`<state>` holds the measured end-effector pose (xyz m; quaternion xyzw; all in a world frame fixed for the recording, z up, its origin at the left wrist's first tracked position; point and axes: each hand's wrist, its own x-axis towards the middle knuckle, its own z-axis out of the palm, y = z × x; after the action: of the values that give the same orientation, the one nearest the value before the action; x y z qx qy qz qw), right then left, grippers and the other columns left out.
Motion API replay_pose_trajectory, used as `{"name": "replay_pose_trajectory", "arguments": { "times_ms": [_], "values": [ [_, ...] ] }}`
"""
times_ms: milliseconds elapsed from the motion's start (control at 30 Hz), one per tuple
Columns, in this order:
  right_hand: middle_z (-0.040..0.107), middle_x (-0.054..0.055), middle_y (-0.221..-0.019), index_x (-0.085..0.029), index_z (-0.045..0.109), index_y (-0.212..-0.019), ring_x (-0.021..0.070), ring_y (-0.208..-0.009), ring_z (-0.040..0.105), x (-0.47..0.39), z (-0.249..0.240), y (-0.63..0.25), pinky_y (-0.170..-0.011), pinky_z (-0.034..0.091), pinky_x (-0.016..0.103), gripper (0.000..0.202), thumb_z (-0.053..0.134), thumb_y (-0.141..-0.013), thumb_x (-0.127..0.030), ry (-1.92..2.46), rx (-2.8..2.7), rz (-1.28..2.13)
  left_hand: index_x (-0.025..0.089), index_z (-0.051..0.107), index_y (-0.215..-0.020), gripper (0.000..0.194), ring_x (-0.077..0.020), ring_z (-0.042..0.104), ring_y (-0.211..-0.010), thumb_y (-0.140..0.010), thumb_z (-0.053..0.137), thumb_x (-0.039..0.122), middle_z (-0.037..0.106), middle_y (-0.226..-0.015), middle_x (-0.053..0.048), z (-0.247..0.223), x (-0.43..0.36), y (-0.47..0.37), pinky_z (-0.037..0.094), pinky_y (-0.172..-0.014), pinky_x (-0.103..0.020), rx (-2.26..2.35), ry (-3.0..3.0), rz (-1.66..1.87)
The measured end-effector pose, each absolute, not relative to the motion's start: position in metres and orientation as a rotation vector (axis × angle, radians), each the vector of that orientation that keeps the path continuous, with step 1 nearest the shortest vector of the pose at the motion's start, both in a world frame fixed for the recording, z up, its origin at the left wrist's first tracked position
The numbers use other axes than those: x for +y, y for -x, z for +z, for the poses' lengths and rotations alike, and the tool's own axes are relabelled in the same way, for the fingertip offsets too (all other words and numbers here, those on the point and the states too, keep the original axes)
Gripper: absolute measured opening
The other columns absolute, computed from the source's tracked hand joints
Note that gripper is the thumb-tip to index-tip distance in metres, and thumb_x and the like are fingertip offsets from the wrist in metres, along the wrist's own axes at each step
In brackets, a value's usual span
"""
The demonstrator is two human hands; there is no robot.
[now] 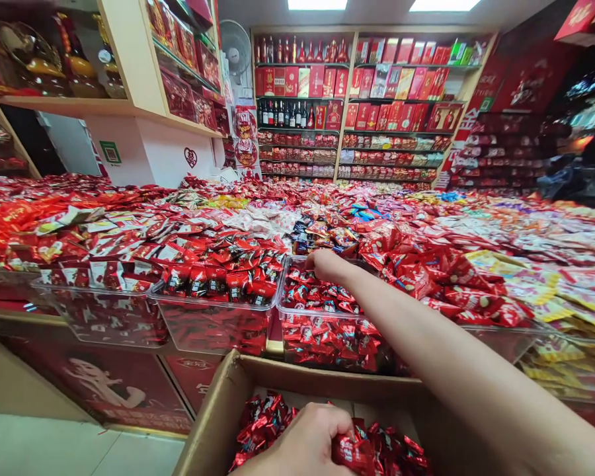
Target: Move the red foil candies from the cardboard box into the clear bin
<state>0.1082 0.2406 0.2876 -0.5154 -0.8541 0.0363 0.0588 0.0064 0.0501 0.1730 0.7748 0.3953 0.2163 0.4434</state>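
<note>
The red-wrapped sweets (265, 423) lie loose in an open cardboard box (213, 413) at the bottom of the view, their wrappers carrying pale print too small to read. The left hand (305, 433) is down among them, thumb and forefinger curled around a few, with white characters on the nearest wrapper. Just beyond the box, the right hand (324, 264) reaches into a clear plastic bin (322, 313) of similar red sweets on the worktop; its fingers are mostly hidden, so whether they grasp anything cannot be told. Beside it on the left, another clear bin (213, 303) holds red packets with black patches bearing white Chinese characters, too small to read surely. Yellow-and-white packets (560, 284) are heaped to the far right. The worktop's red front panel (104, 387) shows a large, pale stylised character. On the white wall (151, 149) behind are a red heart emblem (191, 157) with a character inside and a green sign (110, 153) with a square code. Farther back, shelves hold bottles (285, 116) and mostly red gift boxes (297, 81), their lettering illegible, near a fan (235, 47).
</note>
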Motion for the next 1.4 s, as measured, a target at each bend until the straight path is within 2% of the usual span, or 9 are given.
{"name": "replay_pose_trajectory", "arguments": {
  "times_ms": [167,300,433,567,733,900,1100,1267,1400],
  "values": [
    [0.06,0.008,-0.092,-0.012,0.057,-0.091,0.0169,-0.086,0.054,0.213,0.315,-0.1,-0.077,0.042,0.032,0.016,0.047,-0.081,-0.018,1.358,-2.406,0.051,0.017,0.04,-0.048,0.028,-0.0067,0.031,-0.05,-0.05,0.065,0.028,0.036,-0.05,0.008,0.179,0.051,-0.005,0.024,-0.046,-0.018,1.032,-1.741,0.623],
    [0.058,0.003,-0.101,-0.021,0.052,-0.101,0.0143,-0.092,0.052,0.132,0.313,-0.115,-0.081,0.04,0.026,0.022,0.042,-0.082,-0.021,1.084,-2.344,0.097,0.018,0.04,-0.058,0.026,-0.0066,0.034,-0.049,-0.06,0.061,0.033,0.039,-0.052,0.007,0.196,0.046,-0.009,0.029,-0.047,-0.019,1.054,-1.428,0.802],
    [0.058,0.003,-0.095,-0.028,0.052,-0.098,0.017,-0.09,0.052,0.054,0.267,-0.149,-0.077,0.043,0.03,0.023,0.046,-0.079,-0.017,0.903,-2.155,0.401,0.017,0.043,-0.065,0.023,-0.0057,0.037,-0.05,-0.065,0.059,0.033,0.041,-0.056,0.007,0.213,0.047,-0.008,0.035,-0.052,-0.019,0.845,-1.223,0.95],
    [0.058,0.004,-0.093,-0.028,0.051,-0.099,0.0183,-0.087,0.054,0.035,0.227,-0.17,-0.074,0.046,0.032,0.023,0.052,-0.077,-0.024,1.087,-1.94,0.801,0.017,0.042,-0.063,0.024,-0.0043,0.036,-0.042,-0.066,0.058,0.034,0.039,-0.051,0.009,0.219,0.049,-0.008,0.034,-0.041,-0.017,0.854,-1.205,0.865],
    [0.06,0.003,-0.083,-0.021,0.052,-0.096,0.0161,-0.076,0.057,0.049,0.218,-0.175,-0.067,0.048,0.031,0.027,0.059,-0.071,-0.03,1.03,-1.629,1.29,0.018,0.04,-0.063,0.02,-0.0049,0.043,-0.042,-0.068,0.057,0.027,0.043,-0.05,0.009,0.218,0.047,-0.012,0.037,-0.044,-0.018,0.885,-1.252,0.883],
    [0.057,0.003,-0.088,-0.018,0.05,-0.091,0.0136,-0.081,0.055,0.049,0.217,-0.175,-0.071,0.046,0.028,0.028,0.063,-0.066,-0.023,0.957,-1.408,1.458,0.019,0.039,-0.065,0.019,-0.0045,0.042,-0.046,-0.067,0.058,0.019,0.042,-0.056,0.01,0.213,0.045,-0.014,0.042,-0.053,-0.021,0.883,-1.231,0.919],
    [0.054,0.0,-0.08,-0.019,0.049,-0.081,0.0113,-0.074,0.053,0.048,0.22,-0.172,-0.068,0.044,0.025,0.02,0.062,-0.066,-0.019,0.96,-1.412,1.432,0.019,0.037,-0.061,0.019,-0.0059,0.034,-0.051,-0.071,0.053,0.021,0.038,-0.058,0.008,0.208,0.046,-0.013,0.034,-0.051,-0.018,0.91,-1.455,0.969],
    [0.054,0.001,-0.078,-0.023,0.05,-0.09,0.0126,-0.066,0.052,0.044,0.212,-0.172,-0.057,0.044,0.025,0.02,0.057,-0.071,-0.023,1.004,-1.632,1.338,0.019,0.036,-0.06,0.021,-0.0074,0.034,-0.053,-0.072,0.052,0.025,0.038,-0.058,0.006,0.204,0.047,-0.009,0.031,-0.051,-0.018,0.995,-1.57,1.006],
    [0.055,0.003,-0.081,-0.024,0.049,-0.096,0.0145,-0.067,0.052,0.042,0.228,-0.175,-0.061,0.045,0.028,0.019,0.049,-0.077,-0.022,1.069,-1.79,0.928,0.019,0.036,-0.06,0.02,-0.0084,0.041,-0.058,-0.074,0.05,0.024,0.045,-0.063,0.004,0.206,0.044,-0.009,0.035,-0.057,-0.02,0.927,-1.582,1.049]
  ]
}}
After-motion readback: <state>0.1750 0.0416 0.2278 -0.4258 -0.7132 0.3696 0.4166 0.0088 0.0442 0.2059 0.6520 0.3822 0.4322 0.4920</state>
